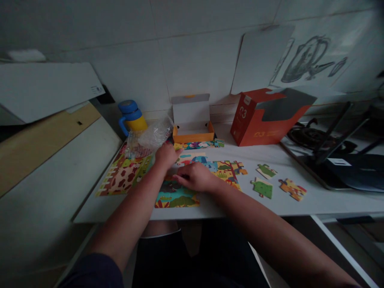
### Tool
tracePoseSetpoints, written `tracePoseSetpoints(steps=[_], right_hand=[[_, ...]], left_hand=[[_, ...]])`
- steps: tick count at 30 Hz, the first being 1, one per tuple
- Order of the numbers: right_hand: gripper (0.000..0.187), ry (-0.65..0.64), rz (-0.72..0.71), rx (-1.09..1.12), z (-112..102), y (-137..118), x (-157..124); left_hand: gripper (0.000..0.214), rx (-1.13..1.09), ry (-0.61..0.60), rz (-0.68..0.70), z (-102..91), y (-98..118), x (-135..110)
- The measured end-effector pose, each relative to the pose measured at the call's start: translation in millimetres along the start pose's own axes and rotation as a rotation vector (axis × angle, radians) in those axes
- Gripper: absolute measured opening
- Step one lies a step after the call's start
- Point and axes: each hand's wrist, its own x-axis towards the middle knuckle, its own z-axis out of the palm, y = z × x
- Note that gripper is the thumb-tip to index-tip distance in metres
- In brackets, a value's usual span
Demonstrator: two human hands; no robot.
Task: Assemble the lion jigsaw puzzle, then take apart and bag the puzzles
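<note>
A colourful jigsaw puzzle lies partly assembled on the white counter. My left hand rests on its upper middle, fingers curled down onto the pieces. Just right of it, my right hand presses flat on the puzzle with fingers together, pointing left. Whether either hand pinches a piece is hidden. A second puzzle section with a giraffe pattern lies to the left. Three loose pieces sit to the right: a green one, another green one and an orange one.
An open small orange box stands behind the puzzle, with a crumpled clear plastic bag and a blue-and-yellow cup to its left. A larger red box stands at right. A gas stove fills the far right.
</note>
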Motion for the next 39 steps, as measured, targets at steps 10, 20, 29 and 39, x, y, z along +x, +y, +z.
tracePoseSetpoints(steps=[10, 20, 29, 39], right_hand=[[0.052, 0.548, 0.332, 0.157, -21, 15, -3], [0.053, 0.621, 0.458, 0.247, -16, 44, -1], [0.037, 0.379, 0.465, 0.395, -8, 48, -2], [0.026, 0.228, 0.559, 0.262, -28, 40, -14]], left_hand=[[0.025, -0.297, 0.107, 0.048, -1.9, -26, 3], [0.021, -0.691, -0.118, 0.435, -26.2, -9, -20], [0.049, -1.159, -0.429, 0.400, -4.0, 2, -24], [0.031, -1.079, -0.149, 0.345, -4.3, -4, -16]])
